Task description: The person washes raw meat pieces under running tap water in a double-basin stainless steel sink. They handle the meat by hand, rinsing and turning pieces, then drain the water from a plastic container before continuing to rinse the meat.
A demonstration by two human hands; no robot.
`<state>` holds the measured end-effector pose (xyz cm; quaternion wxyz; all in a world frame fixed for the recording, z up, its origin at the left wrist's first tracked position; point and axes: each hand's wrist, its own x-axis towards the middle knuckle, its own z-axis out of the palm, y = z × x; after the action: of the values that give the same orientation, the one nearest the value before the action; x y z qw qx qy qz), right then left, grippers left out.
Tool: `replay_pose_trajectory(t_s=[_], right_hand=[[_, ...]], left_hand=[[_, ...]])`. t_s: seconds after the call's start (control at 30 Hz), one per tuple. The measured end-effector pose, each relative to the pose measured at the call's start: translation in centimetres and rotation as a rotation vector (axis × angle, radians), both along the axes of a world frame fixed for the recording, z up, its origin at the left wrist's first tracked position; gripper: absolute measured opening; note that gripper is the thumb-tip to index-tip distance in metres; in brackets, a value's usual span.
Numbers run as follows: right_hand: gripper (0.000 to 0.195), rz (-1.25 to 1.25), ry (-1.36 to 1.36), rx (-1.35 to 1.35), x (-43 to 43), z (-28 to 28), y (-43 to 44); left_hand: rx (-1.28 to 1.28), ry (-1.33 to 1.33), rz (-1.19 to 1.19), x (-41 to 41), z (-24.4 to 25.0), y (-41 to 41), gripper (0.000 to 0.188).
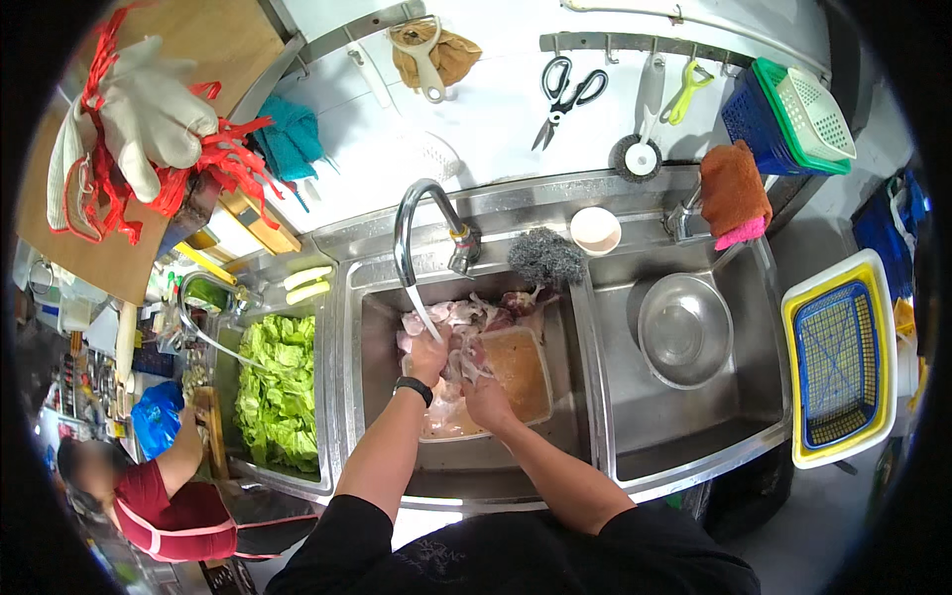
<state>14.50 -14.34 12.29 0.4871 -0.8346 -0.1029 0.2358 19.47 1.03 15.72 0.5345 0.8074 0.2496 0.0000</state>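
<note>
My left hand (pixel 430 357) and my right hand (pixel 486 400) hold a piece of raw meat (pixel 470 358) between them, inside the middle basin of a steel sink (pixel 576 401). Water runs from the curved chrome faucet (pixel 405 230) onto my left hand and the meat. Beneath my hands a rectangular tub (pixel 549 372) holds cloudy brownish water. More raw pieces, pale and dark red (pixel 518 303), lie at the tub's left and far side. My fingertips are partly hidden by the meat.
Leafy lettuce (pixel 279 387) fills the left basin; a metal bowl (pixel 684 331) sits in the right one. Steel wool (pixel 547 256) and a white cup (pixel 595 230) stand behind. Stacked baskets (pixel 837 364) are at right, gloves (pixel 149 119) hang upper left. Another person (pixel 175 506) works at left.
</note>
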Motion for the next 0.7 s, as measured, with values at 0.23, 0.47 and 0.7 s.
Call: replay_pose_trajectory(t_s=[0.23,0.47,0.7], right_hand=[[0.038,0.046,-0.222,-0.028,1.5,0.2,-0.3],[0.040,0.148,-0.146,-0.110,1.2,2.2,0.6],[0.034,0.005,-0.108,-0.075,1.0,2.0,2.5]], left_hand=[[-0.922,-0.111,0.429,-2.2,-4.3,-0.3,0.026],[-0.852,0.080,0.417,-3.9,-6.5,1.4,0.023],[0.048,0.242,0.299,-2.1,-5.6,2.5,0.057]])
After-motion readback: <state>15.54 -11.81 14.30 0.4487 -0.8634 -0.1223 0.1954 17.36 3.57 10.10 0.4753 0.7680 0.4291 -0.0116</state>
